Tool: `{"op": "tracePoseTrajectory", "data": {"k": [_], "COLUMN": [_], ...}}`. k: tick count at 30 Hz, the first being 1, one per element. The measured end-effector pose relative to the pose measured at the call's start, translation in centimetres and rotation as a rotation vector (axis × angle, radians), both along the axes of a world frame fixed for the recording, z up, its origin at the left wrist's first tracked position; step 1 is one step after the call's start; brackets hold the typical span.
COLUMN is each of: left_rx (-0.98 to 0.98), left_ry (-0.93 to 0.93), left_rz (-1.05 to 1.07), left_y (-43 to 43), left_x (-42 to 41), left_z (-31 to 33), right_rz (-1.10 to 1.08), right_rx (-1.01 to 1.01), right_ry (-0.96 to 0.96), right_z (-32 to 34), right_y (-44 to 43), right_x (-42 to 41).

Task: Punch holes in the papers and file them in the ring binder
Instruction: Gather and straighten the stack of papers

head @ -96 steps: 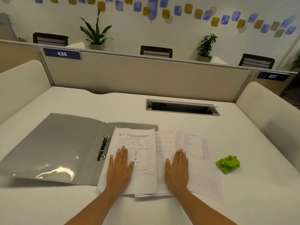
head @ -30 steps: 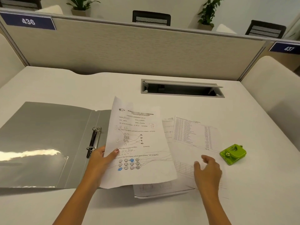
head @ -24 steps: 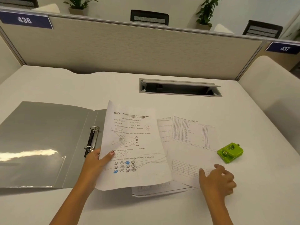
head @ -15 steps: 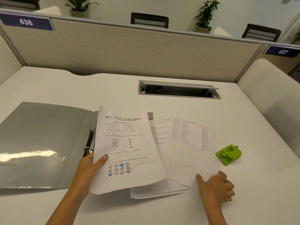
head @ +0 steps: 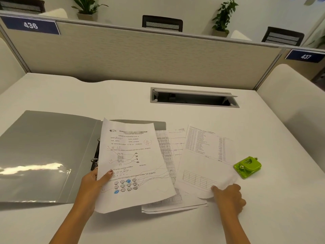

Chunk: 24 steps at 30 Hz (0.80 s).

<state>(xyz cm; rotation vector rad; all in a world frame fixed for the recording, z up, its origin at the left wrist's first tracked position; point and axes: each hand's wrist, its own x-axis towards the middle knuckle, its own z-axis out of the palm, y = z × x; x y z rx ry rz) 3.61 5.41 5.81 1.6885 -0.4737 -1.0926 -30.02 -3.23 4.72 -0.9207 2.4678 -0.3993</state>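
Papers (head: 173, 155) lie fanned by the desk's (head: 175, 229) front edge, across the open binder's (head: 44, 147) right flap, the punch (head: 247, 166) just right of them. Left hand (head: 93, 187) pinches the raised worksheet (head: 133, 155), which hides part of the rings (head: 95, 160); right hand (head: 228, 198) curls round the list sheet's (head: 204, 161) near corner. Earlier both palms pressed the papers flat.
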Motion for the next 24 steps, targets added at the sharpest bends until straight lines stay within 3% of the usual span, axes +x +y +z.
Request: {"op": "tracePoseTrajectory", "data": {"k": [3,8,11,18,24], "left_rx": [0.015,0.018,0.02,0.03,0.007], "left_ry": [-0.008,-0.038,-0.071,-0.161,-0.088], "left_rz": [0.003,0.015,0.018,0.0,-0.003], "left_y": [0.2,0.5,0.5,0.6,0.2], "left_x": [0.2,0.6,0.8,0.3,-1.1], "left_z": [-0.2,-0.1,-0.1,-0.3,0.3], "right_rz": [-0.034,-0.254,-0.291,-0.194,-0.011], "right_rx": [-0.174,-0.375,-0.451,-0.564,-0.5], "right_ry": [-0.157,-0.797,-1.055,-1.379,-1.425], "right_z": [0.1,1.4,2.1,5.7,7.1], "right_y": [0.7,1.1,1.3,1.8,2.5], "right_x": [0.7,1.6,2.1,3.4,6.1]}}
